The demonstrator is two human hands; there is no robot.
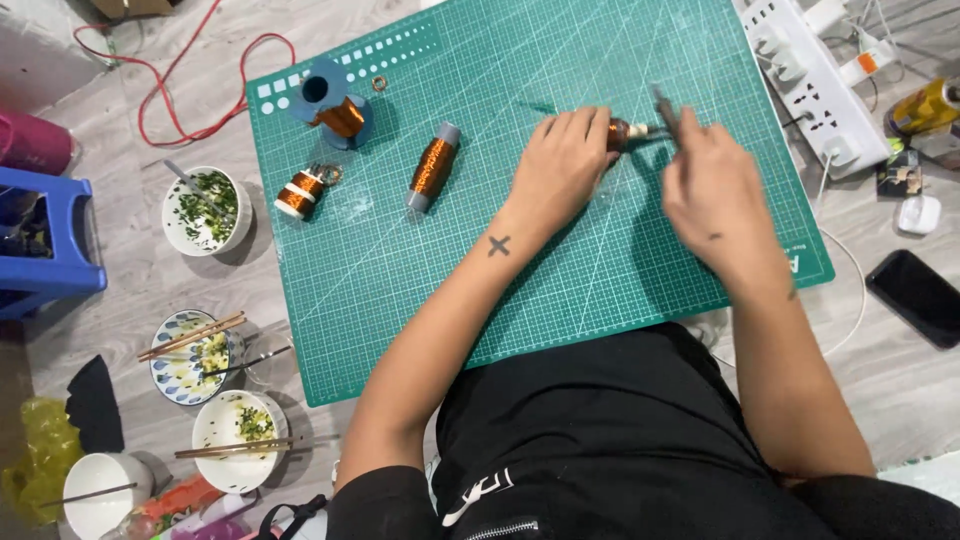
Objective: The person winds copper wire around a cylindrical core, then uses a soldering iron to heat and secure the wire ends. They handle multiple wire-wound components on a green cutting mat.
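A home floor used as a makeshift hobby workshop is shown. A green cutting mat [420, 260] is laid on grey wood-look flooring [130, 290], with spools of copper wire [433, 167] set on it. Used bowls [207, 210] with chopsticks [190, 337] are left beside the mat, and a white power strip [810, 75], a phone [918, 297] and a blue plastic stool [50, 245] are seen around it.

Off to my left on the floor [120, 300] there's a bunch of used bowls, one white bowl [207, 210] with greens in it and a patterned bowl [188, 356] with chopsticks [190, 337] across it, plus a blue stool [50, 245] and a loose red cable [190, 80]. To my right sits a white power strip [810, 75], and a black phone [917, 297] lies face down.
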